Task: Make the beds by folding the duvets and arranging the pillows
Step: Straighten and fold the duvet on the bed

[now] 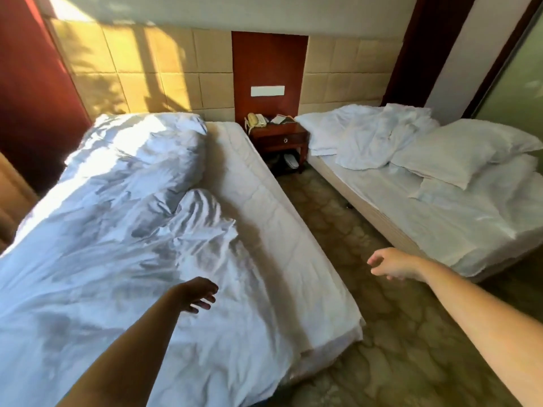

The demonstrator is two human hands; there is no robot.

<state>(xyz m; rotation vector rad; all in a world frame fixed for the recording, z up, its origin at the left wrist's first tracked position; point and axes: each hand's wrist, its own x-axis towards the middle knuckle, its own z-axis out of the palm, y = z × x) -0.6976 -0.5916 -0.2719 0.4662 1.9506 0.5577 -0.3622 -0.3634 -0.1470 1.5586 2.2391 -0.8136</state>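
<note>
Plainly | duvet (117, 215), left of nightstand (280, 138) | looked soft, light, bulky; best taken at its corners | left hand (198, 295) hovered, splayed, empty | right hand (390, 264) slack, empty

The only camera rides on my head, wide-angle, tilted forward and down. I stand near the foot of the left bed (264, 207), which fills the close foreground; the right bed (396, 210) lies farther off. The view faces the padded wall (164, 74) and nightstand (279, 139) at the far end.
</note>
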